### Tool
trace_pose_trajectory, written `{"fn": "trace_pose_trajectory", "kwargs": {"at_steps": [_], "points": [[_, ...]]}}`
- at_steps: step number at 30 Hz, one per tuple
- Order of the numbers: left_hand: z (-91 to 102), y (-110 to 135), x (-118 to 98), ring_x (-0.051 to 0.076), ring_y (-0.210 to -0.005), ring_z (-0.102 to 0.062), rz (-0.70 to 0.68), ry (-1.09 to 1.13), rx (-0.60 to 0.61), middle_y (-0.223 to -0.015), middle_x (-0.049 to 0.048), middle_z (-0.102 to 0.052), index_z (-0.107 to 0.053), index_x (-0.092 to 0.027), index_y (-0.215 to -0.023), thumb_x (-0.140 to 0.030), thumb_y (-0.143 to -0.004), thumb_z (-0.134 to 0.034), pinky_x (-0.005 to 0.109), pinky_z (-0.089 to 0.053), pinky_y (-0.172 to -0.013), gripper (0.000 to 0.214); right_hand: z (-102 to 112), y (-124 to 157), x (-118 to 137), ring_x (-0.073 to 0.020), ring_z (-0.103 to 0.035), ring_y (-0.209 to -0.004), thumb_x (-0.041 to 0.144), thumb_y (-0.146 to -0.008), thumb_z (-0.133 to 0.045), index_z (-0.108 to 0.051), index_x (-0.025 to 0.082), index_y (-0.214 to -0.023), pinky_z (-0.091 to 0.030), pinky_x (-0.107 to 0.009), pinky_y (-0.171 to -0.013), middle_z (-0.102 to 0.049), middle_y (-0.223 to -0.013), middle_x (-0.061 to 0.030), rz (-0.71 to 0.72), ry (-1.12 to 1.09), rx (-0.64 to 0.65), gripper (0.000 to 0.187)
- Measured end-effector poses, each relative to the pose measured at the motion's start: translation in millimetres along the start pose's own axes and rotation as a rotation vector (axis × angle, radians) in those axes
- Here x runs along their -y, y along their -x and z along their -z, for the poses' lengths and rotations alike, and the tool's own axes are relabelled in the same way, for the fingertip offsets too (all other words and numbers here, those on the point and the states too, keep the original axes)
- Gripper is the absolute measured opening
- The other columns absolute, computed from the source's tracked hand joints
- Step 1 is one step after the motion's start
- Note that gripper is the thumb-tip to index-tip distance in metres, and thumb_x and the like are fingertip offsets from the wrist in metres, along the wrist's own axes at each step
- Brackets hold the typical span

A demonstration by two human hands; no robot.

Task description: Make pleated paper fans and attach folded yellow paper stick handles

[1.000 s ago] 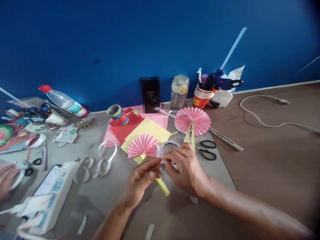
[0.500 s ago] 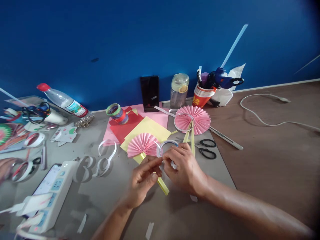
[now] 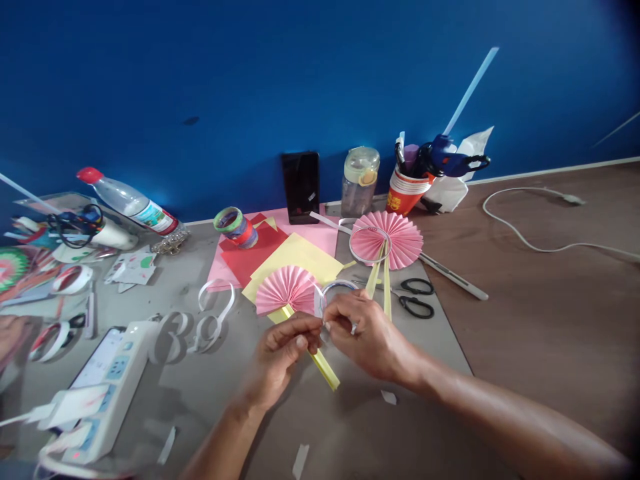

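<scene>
My left hand (image 3: pixel 285 357) and my right hand (image 3: pixel 367 333) meet with pinched fingertips over the table. What sits between the tips is too small to make out; a whitish bit shows at the right fingers. Behind them lies a pleated pink paper fan (image 3: pixel 286 291), whose folded yellow paper handle (image 3: pixel 324 369) runs beneath my left fingers. Just past my right hand is a roll of tape (image 3: pixel 341 285), partly hidden. Farther right a second pink fan (image 3: pixel 403 240) has yellow strips and a clear ring on it. Black-handled scissors (image 3: pixel 417 297) rest beside my right hand.
Yellow (image 3: pixel 297 257) and red paper sheets (image 3: pixel 250 257) lie behind the fans. A phone (image 3: pixel 301 188), a clear bottle (image 3: pixel 361 181) and a red cup (image 3: pixel 404 192) stand by the wall. A power strip (image 3: pixel 107 393) is at left; another person's hand (image 3: pixel 11 337) shows at the edge.
My right hand has come down slightly, its fingers drawn tighter by the left fingertips. The other person's hand at the far left has pulled back toward the edge.
</scene>
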State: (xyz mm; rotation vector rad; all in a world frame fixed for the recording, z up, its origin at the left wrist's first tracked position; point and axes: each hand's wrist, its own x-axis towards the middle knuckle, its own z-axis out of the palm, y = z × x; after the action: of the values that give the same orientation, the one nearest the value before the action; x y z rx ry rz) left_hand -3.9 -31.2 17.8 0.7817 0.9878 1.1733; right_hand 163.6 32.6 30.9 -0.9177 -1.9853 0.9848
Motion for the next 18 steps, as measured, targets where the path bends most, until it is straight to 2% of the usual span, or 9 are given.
{"fn": "trace_pose_trajectory", "kwargs": {"at_steps": [7, 13, 18], "points": [[-3.2, -0.1, -2.8, 0.011, -0.071, -0.056, 0.095, 0.058, -0.024, -0.077, 0.0025, -0.062, -0.074, -0.017, -0.087, -0.036, -0.069, -0.078, 0.021, -0.042, -0.068, 0.027, 2.6, 0.3, 2.9, -0.0096, -0.043, -0.056, 0.005, -0.067, -0.046, -0.049, 0.018, -0.063, -0.029, -0.029, -0.070, -0.050, -0.056, 0.0055, -0.044, -0.053, 0.074, 0.014], [-1.7, -1.9, -2.9, 0.010, -0.068, -0.056, 0.103, 0.088, -0.045, -0.072, 0.0015, -0.062, -0.073, -0.017, -0.083, -0.035, -0.068, -0.079, 0.022, -0.042, -0.067, 0.024, 2.7, 1.2, 0.6, -0.0095, -0.041, -0.056, 0.005, -0.067, -0.045, -0.046, 0.018, -0.062, -0.029, -0.029, -0.070, -0.046, -0.056, 0.0056, -0.041, -0.051, 0.080, 0.013], [0.2, -2.4, -3.1, 0.010, -0.070, -0.055, 0.056, 0.024, -0.065, -0.074, 0.0016, -0.063, -0.070, -0.016, -0.083, -0.033, -0.071, -0.076, 0.022, -0.042, -0.069, 0.021, 4.6, 0.8, 2.3, -0.0094, -0.039, -0.056, 0.005, -0.067, -0.046, -0.046, 0.018, -0.062, -0.030, -0.028, -0.068, -0.044, -0.055, 0.0056, -0.064, -0.037, 0.110, 0.014]]}}
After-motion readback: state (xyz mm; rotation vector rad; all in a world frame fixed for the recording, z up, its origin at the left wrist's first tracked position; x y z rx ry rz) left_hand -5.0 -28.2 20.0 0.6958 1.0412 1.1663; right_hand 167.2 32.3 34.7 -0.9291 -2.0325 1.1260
